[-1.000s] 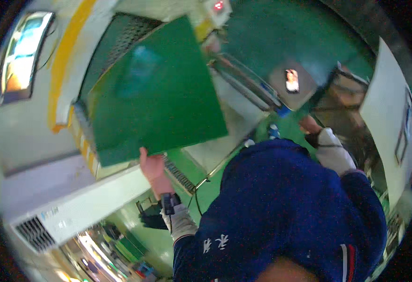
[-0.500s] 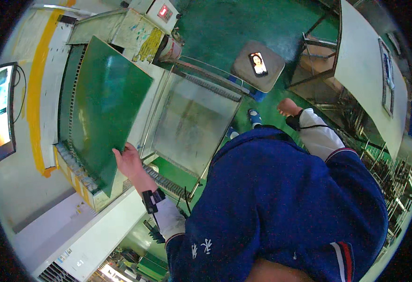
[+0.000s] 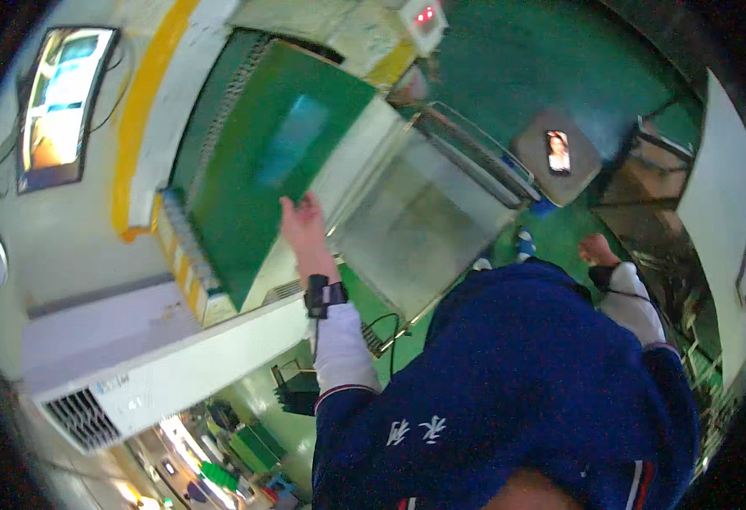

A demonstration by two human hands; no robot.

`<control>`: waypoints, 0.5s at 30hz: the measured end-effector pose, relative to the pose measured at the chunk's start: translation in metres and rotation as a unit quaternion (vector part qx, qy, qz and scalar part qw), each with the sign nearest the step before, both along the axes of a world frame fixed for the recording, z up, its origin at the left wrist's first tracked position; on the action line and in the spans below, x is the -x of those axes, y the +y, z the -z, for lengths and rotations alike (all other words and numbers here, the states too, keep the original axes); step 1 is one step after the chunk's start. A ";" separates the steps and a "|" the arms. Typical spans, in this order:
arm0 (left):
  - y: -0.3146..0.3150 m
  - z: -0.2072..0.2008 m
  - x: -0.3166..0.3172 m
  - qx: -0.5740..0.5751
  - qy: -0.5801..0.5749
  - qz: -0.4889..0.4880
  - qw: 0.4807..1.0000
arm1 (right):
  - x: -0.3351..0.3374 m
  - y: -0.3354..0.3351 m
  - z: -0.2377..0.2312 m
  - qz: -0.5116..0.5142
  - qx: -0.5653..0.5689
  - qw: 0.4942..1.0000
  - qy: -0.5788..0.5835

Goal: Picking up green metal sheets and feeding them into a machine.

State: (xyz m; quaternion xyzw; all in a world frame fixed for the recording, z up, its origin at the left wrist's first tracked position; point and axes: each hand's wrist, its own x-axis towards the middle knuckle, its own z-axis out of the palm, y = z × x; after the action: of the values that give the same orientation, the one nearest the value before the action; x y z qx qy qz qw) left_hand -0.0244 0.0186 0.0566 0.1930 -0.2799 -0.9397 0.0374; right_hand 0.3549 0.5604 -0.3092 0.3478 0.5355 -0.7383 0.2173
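Left hand (image 3: 303,223) is reaching up and out, fingers spread flat, palm pressing against the lower right edge of a large green panel (image 3: 275,161). Not a closed grasp; the hand is lying open on the sheet's edge. A black band is sitting on that wrist, white sleeve below it.

The green panel is leaning tilted, its far edge resting in a slotted rack (image 3: 181,246) that is running along the yellow and white machine housing (image 3: 126,357) to the outside of the hand. A blurred pale patch is showing on the panel above the fingers.

Just to the inner side of the left hand, a grey metal frame table (image 3: 415,225) is standing on the green floor (image 3: 551,51), with rails along its far side.

Right hand (image 3: 598,251) is hanging low beside the body, well apart from the panel, touching nothing visible. Fingers are curled inward; whether it is clasping anything, cannot tell. A black strap is crossing that wrist.

Beyond the right hand, a small grey stand with a lit phone (image 3: 558,151) is sitting on the floor. A wall screen (image 3: 58,106) is glowing far outside the left hand.
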 end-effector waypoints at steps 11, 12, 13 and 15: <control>-0.009 0.012 0.022 0.000 -0.036 -0.010 0.999 | 0.011 0.017 0.025 0.009 0.244 0.953 -0.177; -0.005 0.015 0.026 0.008 -0.057 0.010 0.998 | 0.003 0.024 0.037 0.030 0.282 0.941 -0.183; -0.006 0.017 0.029 0.009 -0.078 0.029 0.996 | 0.002 0.027 0.039 0.024 0.312 0.935 -0.168; -0.006 0.023 0.040 0.012 -0.123 0.074 0.990 | -0.004 0.031 0.039 0.017 0.370 0.918 -0.138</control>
State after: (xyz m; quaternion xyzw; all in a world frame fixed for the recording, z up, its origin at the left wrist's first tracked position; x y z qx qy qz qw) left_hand -0.0647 0.0129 0.0338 0.2852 -0.3072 -0.9056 -0.0647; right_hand 0.3591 0.5913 -0.3487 0.3504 0.1826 -0.8319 0.3897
